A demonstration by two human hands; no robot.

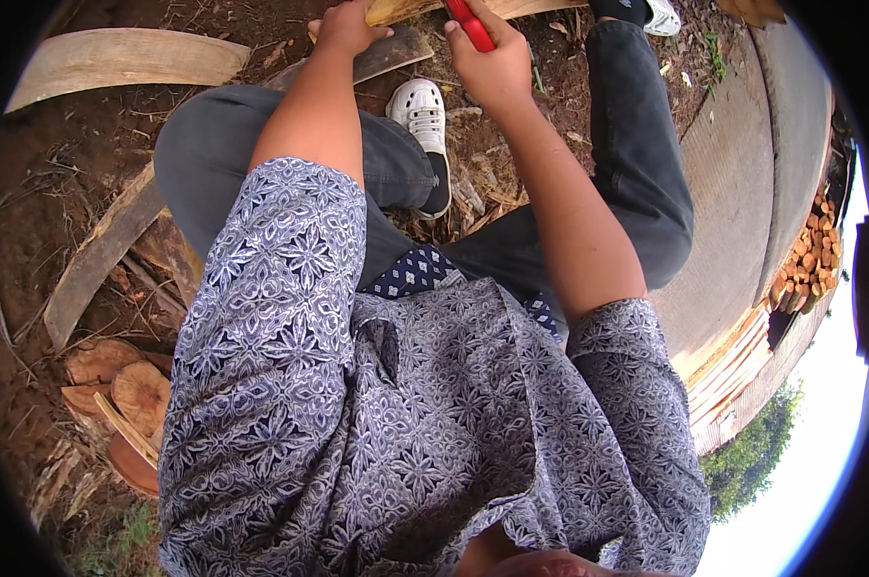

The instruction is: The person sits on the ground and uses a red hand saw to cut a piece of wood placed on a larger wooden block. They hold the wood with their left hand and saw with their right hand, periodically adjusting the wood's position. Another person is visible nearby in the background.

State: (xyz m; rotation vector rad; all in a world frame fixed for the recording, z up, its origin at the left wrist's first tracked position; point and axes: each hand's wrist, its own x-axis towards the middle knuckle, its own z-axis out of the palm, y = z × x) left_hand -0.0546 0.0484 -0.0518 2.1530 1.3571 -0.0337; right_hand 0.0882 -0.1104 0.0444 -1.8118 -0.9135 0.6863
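At the top edge of the head view, my left hand (348, 29) is closed on a pale yellow piece of wood (396, 10), its thumb pointing right. My right hand (497, 62) is wrapped around the red handle (471, 26) of a tool. The rest of that tool lies beyond the picture, so its kind does not show. A weathered strip of wood (396, 56) lies just below my left hand, above my white clog (418, 111).
A curved pale board (131, 65) lies at upper left. Wood strips (107, 255) and round cut log pieces (141, 396) are on the dirt at left. A grey ridged surface (718, 192) and stacked firewood (809, 255) stand at right. My trousered legs (636, 144) are bent apart.
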